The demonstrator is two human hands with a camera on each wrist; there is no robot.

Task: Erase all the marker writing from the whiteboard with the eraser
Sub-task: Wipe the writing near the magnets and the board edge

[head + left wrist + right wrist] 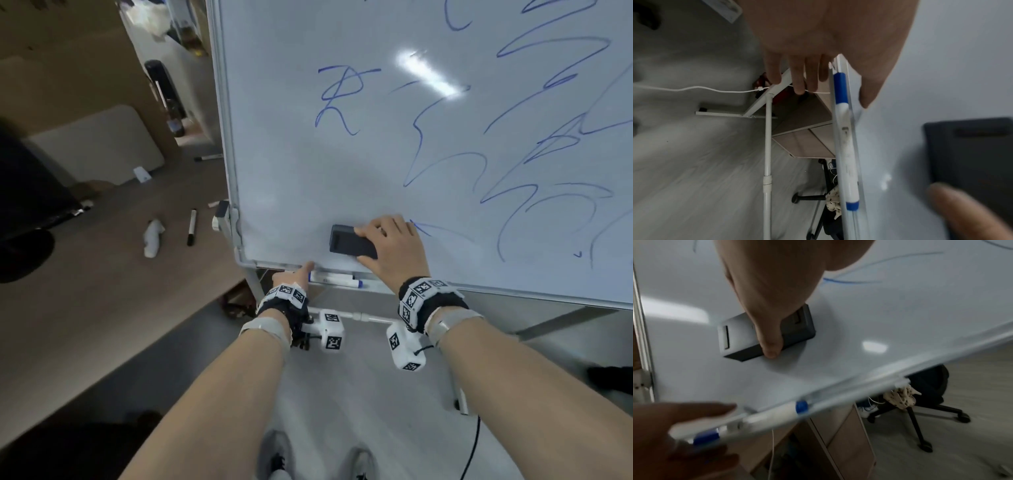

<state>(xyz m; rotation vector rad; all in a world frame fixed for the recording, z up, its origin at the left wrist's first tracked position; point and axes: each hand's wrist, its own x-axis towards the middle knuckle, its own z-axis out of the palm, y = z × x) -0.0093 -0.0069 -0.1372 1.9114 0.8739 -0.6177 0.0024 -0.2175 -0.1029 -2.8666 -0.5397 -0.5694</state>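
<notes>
I hold the eraser (352, 243) flat against the whiteboard (342, 164) near its lower left corner, my right hand (390, 248) clamped on it by fingers and thumb, so the pad bears evenly; blue marker writing (445, 161) remains above and right of it. My left hand (291, 274), fingers relaxed and gripping nothing, rests its thumb on the whiteboard's bottom edge beside the blue-capped marker (337, 279), probably to steady the frame.

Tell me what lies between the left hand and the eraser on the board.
Only bare, wiped whiteboard separates the left hand from the eraser; the head view shows it.
</notes>
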